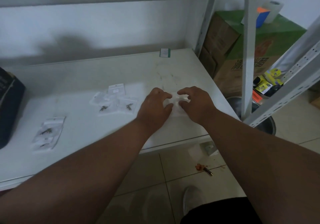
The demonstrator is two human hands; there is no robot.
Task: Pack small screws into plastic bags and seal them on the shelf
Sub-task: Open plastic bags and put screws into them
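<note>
A small clear plastic bag [176, 100] lies on the white shelf [121, 71] near its right edge. My left hand [155, 107] pinches its left side with curled fingers and thumb. My right hand [195, 102] pinches its right side the same way. The bag's contents are hidden by my fingers. A pile of clear bags with dark screws [113, 100] lies to the left of my hands. Another stack of bags holding screws [48, 132] sits farther left, near the front edge.
A dark box [10, 106] stands at the shelf's left end. A small green-edged packet [164, 52] lies at the back. Grey shelf uprights [247, 59], cardboard boxes [230, 55] and a metal pot [259, 118] stand to the right. Tiled floor lies below.
</note>
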